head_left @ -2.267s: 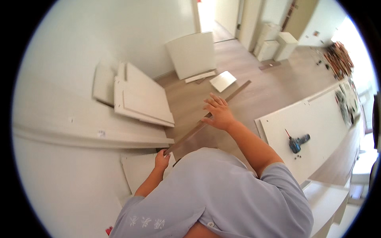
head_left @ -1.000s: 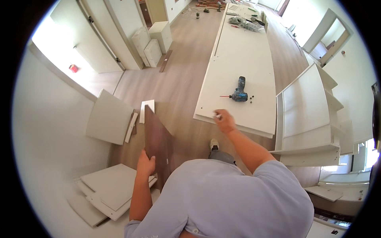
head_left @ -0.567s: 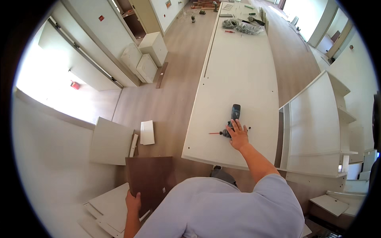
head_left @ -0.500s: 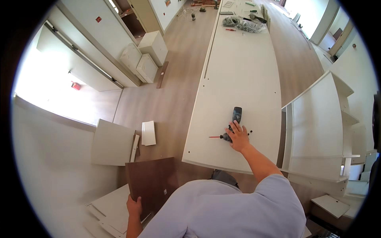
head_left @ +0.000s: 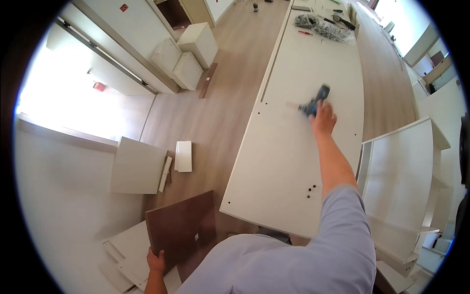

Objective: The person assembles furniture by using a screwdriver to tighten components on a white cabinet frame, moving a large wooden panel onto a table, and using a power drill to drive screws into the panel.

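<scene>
Your board [head_left: 180, 228] is dark reddish brown with a white patch [head_left: 197, 237], your drill [head_left: 309, 109] blue and black, your sleeve [head_left: 348, 210] pale lavender-grey; you see a white table [head_left: 279, 161], black little pieces [head_left: 314, 186], a red tool [head_left: 304, 33] and a greyish-brown floor [head_left: 230, 93] streaked like wood

Power drill [head_left: 319, 97]: blue-black, reddish bit [head_left: 293, 105] blurred, pointing left, handle end angled away, right hand [head_left: 323, 118] on body, over white panel [head_left: 274, 157], contact unclear. Board [head_left: 183, 225]: dark brown, flat, small white label [head_left: 197, 237], tilted, left edge gripped by left hand [head_left: 156, 260], lower right partly hidden.
</scene>
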{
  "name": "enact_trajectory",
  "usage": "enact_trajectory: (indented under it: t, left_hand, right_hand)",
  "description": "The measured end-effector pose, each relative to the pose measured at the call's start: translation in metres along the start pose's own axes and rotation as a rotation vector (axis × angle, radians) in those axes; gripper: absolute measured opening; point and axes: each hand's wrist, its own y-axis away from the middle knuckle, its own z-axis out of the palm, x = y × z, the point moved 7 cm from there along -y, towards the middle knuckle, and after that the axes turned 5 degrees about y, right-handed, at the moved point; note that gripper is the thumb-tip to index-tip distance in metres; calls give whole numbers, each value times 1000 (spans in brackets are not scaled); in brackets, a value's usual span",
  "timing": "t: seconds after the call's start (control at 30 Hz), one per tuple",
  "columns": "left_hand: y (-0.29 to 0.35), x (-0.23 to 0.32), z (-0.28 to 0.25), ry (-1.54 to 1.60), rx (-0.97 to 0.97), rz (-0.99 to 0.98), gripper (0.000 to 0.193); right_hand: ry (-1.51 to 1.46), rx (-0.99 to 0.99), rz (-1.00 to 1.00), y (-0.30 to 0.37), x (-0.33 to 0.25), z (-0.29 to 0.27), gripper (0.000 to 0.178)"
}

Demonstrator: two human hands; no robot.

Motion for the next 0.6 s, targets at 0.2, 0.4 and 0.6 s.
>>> enact_trajectory:
  t: [0.2,0.4,0.6]
  left_hand:
    - [4,-30,3,-12,-2,-29,42]
    - [8,1,13,114,-42,6,42]
    - [20,4,23,185,-82,59,42]
  right_hand:
    - [-237,-62,-170,9,-36,-20,56]
    - [-413,-95,145,194,82,-29,64]
    - [-375,-250,-104,331,78,-43,86]
